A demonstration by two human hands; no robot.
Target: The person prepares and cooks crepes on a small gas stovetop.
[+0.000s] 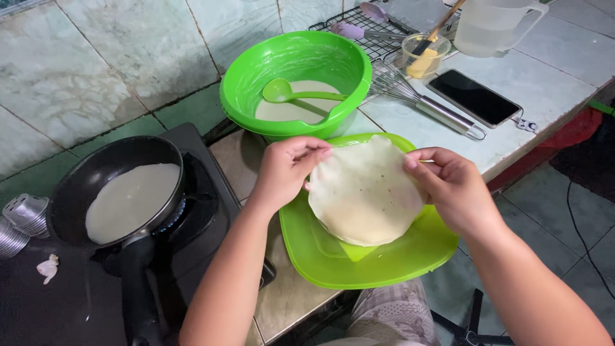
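1. Green square plate (384,263) at the desk edge holds a stack of cooked crepes (365,221).
2. Left hand (288,168) and right hand (448,182) each pinch the top crepe's rim; grip narrow, laying it flat.
3. Another crepe cooks in the frying pan (77,186).
4. Batter remains in the green bowl (243,83); more likely left to cook.

You have one screen in view: a smartphone (475,97) lying flat on the pale tiled counter (544,83), near its right edge. It is a slim black rectangle, its screen dark, set at a slant.
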